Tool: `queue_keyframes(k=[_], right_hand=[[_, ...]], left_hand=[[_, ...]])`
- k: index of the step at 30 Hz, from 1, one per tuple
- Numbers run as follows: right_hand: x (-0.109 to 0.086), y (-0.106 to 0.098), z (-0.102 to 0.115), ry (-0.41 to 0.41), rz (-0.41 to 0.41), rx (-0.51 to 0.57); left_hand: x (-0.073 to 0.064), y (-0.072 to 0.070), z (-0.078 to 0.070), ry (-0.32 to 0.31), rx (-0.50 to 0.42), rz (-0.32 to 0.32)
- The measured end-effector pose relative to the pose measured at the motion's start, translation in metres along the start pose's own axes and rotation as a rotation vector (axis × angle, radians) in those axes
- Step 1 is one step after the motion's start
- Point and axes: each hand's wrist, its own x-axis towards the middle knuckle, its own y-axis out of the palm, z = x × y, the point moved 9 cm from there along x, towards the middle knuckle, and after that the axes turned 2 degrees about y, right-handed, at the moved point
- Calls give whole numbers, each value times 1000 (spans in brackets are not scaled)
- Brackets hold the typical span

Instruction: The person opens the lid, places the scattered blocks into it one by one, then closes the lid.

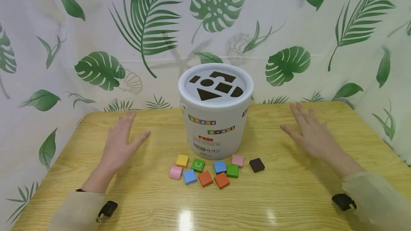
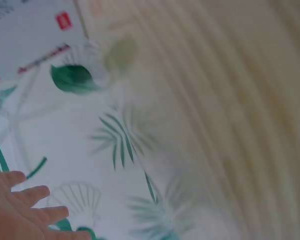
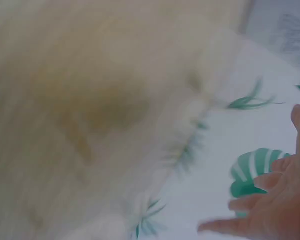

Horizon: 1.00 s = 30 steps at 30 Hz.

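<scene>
A white bucket (image 1: 215, 127) stands upright toward the back of the table, its lid (image 1: 192, 90) cut with several shaped holes. In front of it lie loose blocks: a yellow block (image 1: 182, 160), a pink arched block (image 1: 176, 172), a green block marked C (image 1: 198, 165), a blue block (image 1: 189, 176), an orange block (image 1: 205, 178) and several others. My left hand (image 1: 120, 143) is held left of the bucket, fingers spread and holding nothing. To the bucket's right, my right hand (image 1: 309, 136) is likewise spread, with nothing in it. Both hands also show in their wrist views.
The wooden table (image 1: 154, 206) extends on both sides of the bucket. A dark block (image 1: 257, 165) lies a little apart at the right end of the blocks. Behind the table hangs a white leaf-print cloth (image 1: 167, 56). Dark straps (image 1: 108, 208) sit at the wrists.
</scene>
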Motion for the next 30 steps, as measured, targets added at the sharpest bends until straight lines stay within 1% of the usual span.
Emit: queue_keyframes(k=[3, 5, 7, 9, 11, 13, 16, 19, 23, 28, 30], right_hand=[[3, -7, 17, -27, 26, 240], [5, -12, 28, -36, 33, 369], [8, -16, 37, -32, 37, 463], [10, -20, 47, -50, 38, 569], [14, -21, 57, -92, 49, 648], [17, -21, 67, -142, 58, 686], [21, -19, 80, -203, 77, 704], [26, -15, 89, -230, 85, 716], [32, -8, 95, -233, 101, 740], [36, 4, 106, -241, 160, 816], [37, 8, 110, -246, 178, 846]], left_hand=[[3, 11, -11, -25, -239, 10], [5, 19, -19, -42, -374, 21], [8, 26, -30, -35, -468, 28], [12, 33, -40, -29, -553, 36], [16, 38, -50, -19, -620, 38], [20, 42, -58, -10, -679, 37], [26, 48, -69, 5, -720, 38], [32, 52, -77, 11, -739, 44], [37, 59, -87, 5, -769, 58], [42, 67, -94, -18, -797, 72], [44, 70, -96, -18, -801, 69]])
